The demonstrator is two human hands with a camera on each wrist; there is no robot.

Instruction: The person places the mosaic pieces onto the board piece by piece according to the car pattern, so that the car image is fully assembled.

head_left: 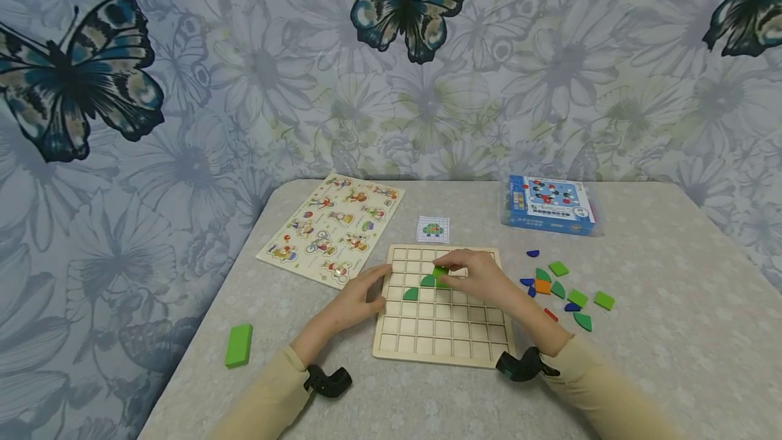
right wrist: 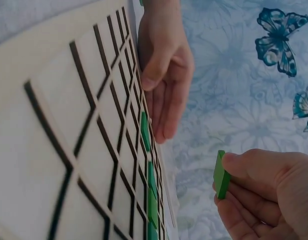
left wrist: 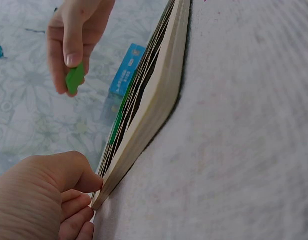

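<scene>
My right hand [head_left: 485, 280] pinches a green square tile [right wrist: 221, 175] between thumb and fingers, above the upper part of a wooden grid board [head_left: 436, 345]. In the right wrist view the tile is apart from the grid. Dark green rounded pieces [head_left: 411, 295] lie in the cells below and left of this hand; the hand partly covers others. At the board's left edge rests my left hand [head_left: 351, 304], its thumb [left wrist: 91, 181] touching the rim and its other fingers extended beside it.
Loose green, blue, orange and red pieces [head_left: 542, 286] lie right of the board. Behind it are a small pattern card [head_left: 433, 229] and a blue box [head_left: 550, 206]. A picture sheet [head_left: 330, 229] lies back left, and a green block [head_left: 239, 345] sits far left.
</scene>
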